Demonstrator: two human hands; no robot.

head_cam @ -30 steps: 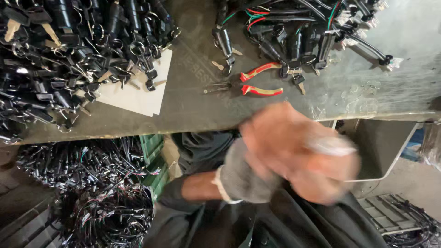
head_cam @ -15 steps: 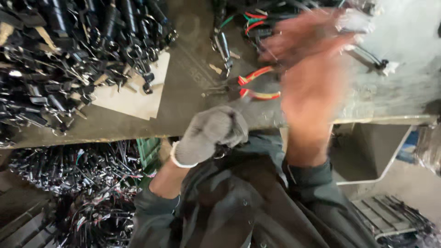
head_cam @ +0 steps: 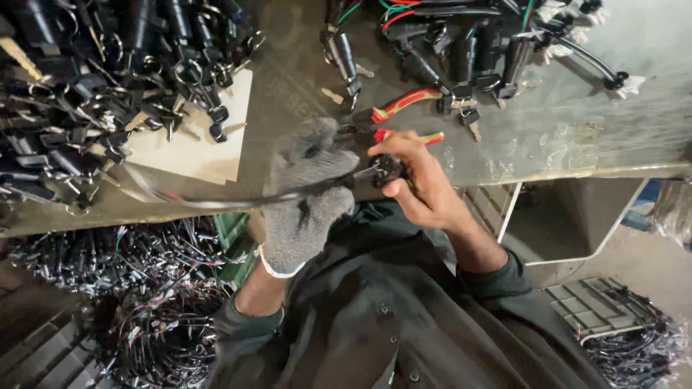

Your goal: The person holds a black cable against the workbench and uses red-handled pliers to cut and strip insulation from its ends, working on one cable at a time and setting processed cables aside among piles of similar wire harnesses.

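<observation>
Head view: hands [head_cam: 418, 180] on black connector [head_cam: 387, 169]

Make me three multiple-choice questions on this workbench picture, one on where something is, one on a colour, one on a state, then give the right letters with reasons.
1. Where do the red-handled pliers lie?
A. On the floor
B. On the bench top, just beyond the hands
C. In the left hand

2. What colour is the glove on the left hand?
A. Grey
B. Bright yellow
C. Blue

3. How is the right hand?
A. Gloved and flat on the bench
B. Bare, with its fingers closed on a small black part
C. Bare and holding nothing

Answers:
1 B: the pliers rest on the metal surface above the right hand's fingers.
2 A: the knit glove is grey with a white cuff.
3 B: no glove shows on it, and its fingers pinch the black part where the black cable ends.
</observation>
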